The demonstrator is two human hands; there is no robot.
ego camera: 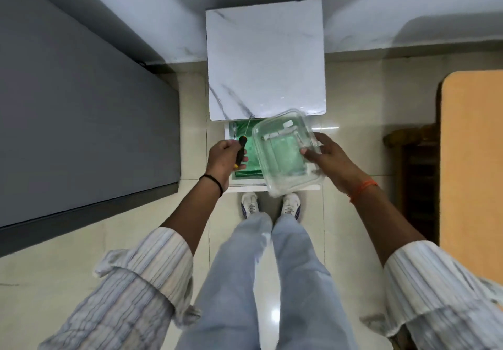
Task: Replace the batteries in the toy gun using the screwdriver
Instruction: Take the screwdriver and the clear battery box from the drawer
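My left hand grips a screwdriver by its black and yellow handle, its thin shaft pointing up and away toward the table edge. My right hand holds a clear plastic container by its right rim, tilted, above an open drawer with a green lining. Small pale items lie inside the container; I cannot tell what they are. No toy gun is visible.
A small white marble-top table stands just beyond the drawer. A grey bed or sofa fills the left. An orange-brown tabletop is at the right. My legs and shoes stand on the tiled floor below the drawer.
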